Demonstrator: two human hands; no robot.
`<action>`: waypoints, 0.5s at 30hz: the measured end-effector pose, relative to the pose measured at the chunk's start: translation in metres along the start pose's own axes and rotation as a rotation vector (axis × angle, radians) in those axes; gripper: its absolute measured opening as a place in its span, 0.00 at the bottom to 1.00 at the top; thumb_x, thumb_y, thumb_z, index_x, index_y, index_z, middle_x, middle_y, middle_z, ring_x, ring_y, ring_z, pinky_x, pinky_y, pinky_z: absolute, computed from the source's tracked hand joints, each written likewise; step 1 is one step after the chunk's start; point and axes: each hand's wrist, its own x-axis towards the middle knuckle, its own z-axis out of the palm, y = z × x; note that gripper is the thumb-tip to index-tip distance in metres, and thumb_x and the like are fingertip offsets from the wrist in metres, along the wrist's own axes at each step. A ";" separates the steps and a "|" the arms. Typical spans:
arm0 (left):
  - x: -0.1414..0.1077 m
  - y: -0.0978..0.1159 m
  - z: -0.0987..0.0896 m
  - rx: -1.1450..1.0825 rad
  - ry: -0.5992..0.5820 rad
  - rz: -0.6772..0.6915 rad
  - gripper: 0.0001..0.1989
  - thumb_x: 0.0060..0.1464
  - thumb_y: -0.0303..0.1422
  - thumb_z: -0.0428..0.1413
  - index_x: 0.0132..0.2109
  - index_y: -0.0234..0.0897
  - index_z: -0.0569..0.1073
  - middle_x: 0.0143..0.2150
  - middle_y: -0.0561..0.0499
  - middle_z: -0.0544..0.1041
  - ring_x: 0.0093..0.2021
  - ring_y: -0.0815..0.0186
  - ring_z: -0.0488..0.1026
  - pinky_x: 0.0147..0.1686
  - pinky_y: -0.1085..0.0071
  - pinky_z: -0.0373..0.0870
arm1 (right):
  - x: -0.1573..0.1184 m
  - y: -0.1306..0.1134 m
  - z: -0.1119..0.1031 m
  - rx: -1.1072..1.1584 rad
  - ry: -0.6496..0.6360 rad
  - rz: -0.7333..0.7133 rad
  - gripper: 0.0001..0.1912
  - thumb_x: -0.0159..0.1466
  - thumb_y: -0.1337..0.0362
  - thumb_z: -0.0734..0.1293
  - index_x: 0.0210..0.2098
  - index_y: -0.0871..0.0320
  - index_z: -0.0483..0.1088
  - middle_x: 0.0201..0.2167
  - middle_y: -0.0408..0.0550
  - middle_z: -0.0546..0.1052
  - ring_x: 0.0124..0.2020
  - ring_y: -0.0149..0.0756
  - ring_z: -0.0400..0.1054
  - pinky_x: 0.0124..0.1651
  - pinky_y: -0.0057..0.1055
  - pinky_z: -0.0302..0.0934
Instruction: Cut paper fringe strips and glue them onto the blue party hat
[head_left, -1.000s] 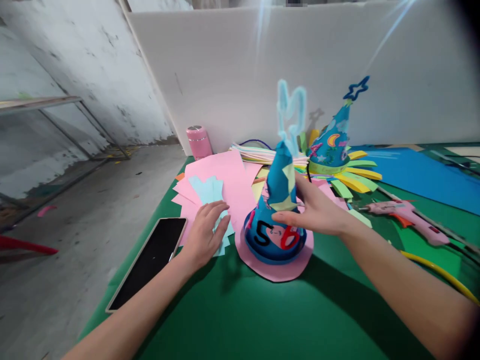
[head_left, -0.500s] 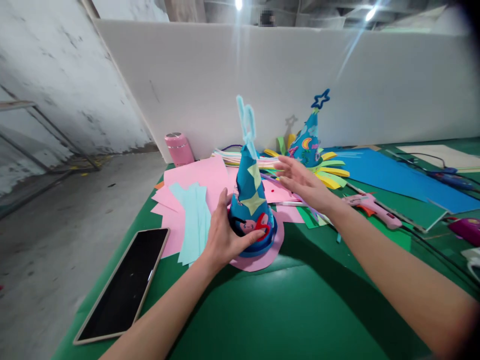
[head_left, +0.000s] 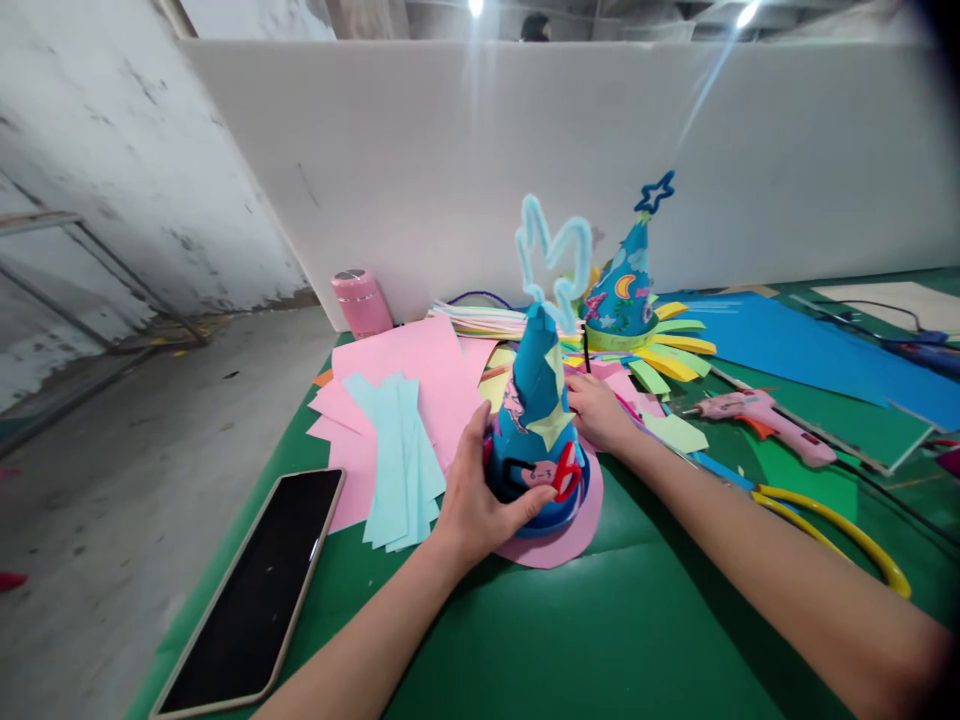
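Note:
A blue cone party hat [head_left: 534,400] stands on a pink paper round [head_left: 555,548], with pale yellow stars, a pink cutout and a red piece on its side. A light blue pipe-cleaner shape [head_left: 581,255] tops it. My left hand [head_left: 480,500] is wrapped round the hat's lower left side, thumb across the front. My right hand [head_left: 600,412] is behind the hat's right side, fingers curled and partly hidden by the cone. A thin dark stick-like piece [head_left: 587,352] rises just above those fingers; whether they hold it is unclear.
A second blue hat [head_left: 626,290] with paper fringe stands behind. To the right lie a pink glue gun [head_left: 765,415] and yellow-handled scissors [head_left: 840,520]. Light blue strips [head_left: 394,460], pink paper [head_left: 397,350], a phone [head_left: 251,590] and a pink tumbler [head_left: 362,303] are left.
The hat has shifted right and turned, so its topper shows broadside. My right hand has lowered from open in the air to curled behind the hat. My left hand keeps its hold.

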 end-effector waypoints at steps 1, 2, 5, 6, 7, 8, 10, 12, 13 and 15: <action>0.000 -0.002 0.001 0.000 -0.018 0.011 0.45 0.39 0.42 0.59 0.59 0.39 0.43 0.55 0.40 0.59 0.54 0.54 0.58 0.50 0.57 0.58 | 0.002 0.002 0.001 -0.004 0.000 -0.014 0.11 0.61 0.61 0.59 0.41 0.58 0.65 0.42 0.48 0.69 0.42 0.36 0.63 0.43 0.41 0.59; 0.000 -0.003 0.002 -0.006 -0.039 0.024 0.44 0.39 0.42 0.59 0.59 0.39 0.44 0.55 0.40 0.59 0.54 0.54 0.58 0.50 0.56 0.58 | 0.004 0.005 0.003 -0.007 0.002 -0.025 0.12 0.61 0.61 0.59 0.42 0.59 0.65 0.42 0.48 0.69 0.41 0.36 0.64 0.43 0.41 0.59; 0.003 -0.007 0.005 -0.039 -0.078 0.058 0.40 0.40 0.42 0.58 0.57 0.38 0.48 0.54 0.40 0.59 0.54 0.55 0.58 0.51 0.57 0.57 | 0.010 0.014 0.008 -0.008 0.021 -0.043 0.12 0.61 0.61 0.59 0.42 0.59 0.65 0.42 0.48 0.69 0.40 0.36 0.64 0.42 0.40 0.60; 0.005 -0.008 0.005 -0.049 -0.083 0.063 0.39 0.41 0.42 0.58 0.57 0.37 0.49 0.54 0.40 0.60 0.54 0.55 0.58 0.51 0.57 0.57 | 0.012 0.017 0.009 -0.004 0.031 -0.045 0.12 0.61 0.61 0.59 0.41 0.59 0.65 0.41 0.48 0.69 0.40 0.36 0.64 0.42 0.40 0.60; 0.006 -0.009 0.006 -0.056 -0.086 0.067 0.39 0.41 0.42 0.58 0.57 0.37 0.49 0.54 0.40 0.60 0.54 0.55 0.58 0.51 0.57 0.56 | 0.014 0.019 0.011 0.004 0.041 -0.048 0.11 0.61 0.61 0.59 0.41 0.59 0.65 0.41 0.48 0.69 0.40 0.36 0.64 0.42 0.40 0.60; 0.007 -0.010 0.007 -0.061 -0.089 0.069 0.39 0.41 0.42 0.58 0.57 0.37 0.50 0.54 0.40 0.60 0.54 0.55 0.58 0.51 0.57 0.56 | 0.016 0.021 0.012 0.015 0.051 -0.051 0.11 0.61 0.61 0.59 0.40 0.59 0.65 0.41 0.48 0.69 0.40 0.36 0.64 0.42 0.40 0.60; 0.008 -0.011 0.008 -0.067 -0.097 0.072 0.40 0.41 0.42 0.59 0.57 0.36 0.49 0.54 0.40 0.60 0.54 0.54 0.58 0.51 0.56 0.57 | 0.017 0.023 0.013 0.049 0.068 -0.064 0.11 0.60 0.61 0.59 0.40 0.60 0.65 0.41 0.48 0.69 0.40 0.36 0.64 0.42 0.41 0.60; 0.008 -0.013 0.009 -0.070 -0.099 0.081 0.41 0.40 0.42 0.59 0.57 0.37 0.48 0.54 0.40 0.60 0.54 0.54 0.58 0.50 0.56 0.57 | 0.017 0.021 0.011 0.095 0.086 -0.076 0.12 0.60 0.61 0.59 0.41 0.59 0.65 0.42 0.48 0.69 0.41 0.36 0.64 0.42 0.41 0.60; 0.009 -0.015 0.009 -0.074 -0.098 0.086 0.41 0.40 0.42 0.59 0.57 0.37 0.48 0.54 0.39 0.60 0.54 0.53 0.58 0.50 0.56 0.57 | 0.016 0.019 0.008 0.123 0.098 -0.080 0.12 0.60 0.60 0.59 0.42 0.59 0.65 0.42 0.48 0.69 0.41 0.36 0.64 0.42 0.41 0.60; 0.009 -0.017 0.010 -0.086 -0.102 0.102 0.42 0.40 0.42 0.59 0.58 0.37 0.47 0.55 0.39 0.60 0.54 0.53 0.58 0.51 0.56 0.57 | 0.012 0.011 -0.003 0.184 0.137 -0.071 0.13 0.60 0.60 0.60 0.43 0.59 0.64 0.43 0.49 0.68 0.41 0.37 0.64 0.43 0.41 0.60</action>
